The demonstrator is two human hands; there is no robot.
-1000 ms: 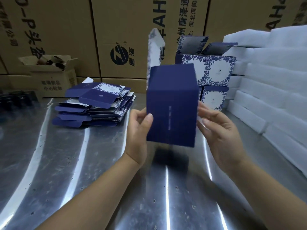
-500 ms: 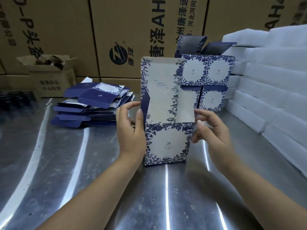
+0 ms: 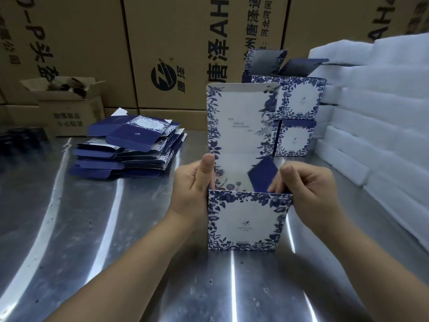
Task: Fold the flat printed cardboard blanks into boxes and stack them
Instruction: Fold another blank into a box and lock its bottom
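While the half-folded box (image 3: 246,219) is standing upright on the metal table (image 3: 116,228) between both hands, the left hand (image 3: 192,184) is gripping its left wall, thumb pointing up. The right hand (image 3: 308,191) is pinching the dark blue side flap (image 3: 262,175), which is leaning inward over the open mouth. The tall lid (image 3: 239,117) is rising at the far side, so I judge this flap is going down first, the right hand being nearest.

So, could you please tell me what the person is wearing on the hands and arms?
Nothing that shows: the left hand and right hand are bare, without gloves, rings or watch, and the left forearm and right forearm show no sleeve.
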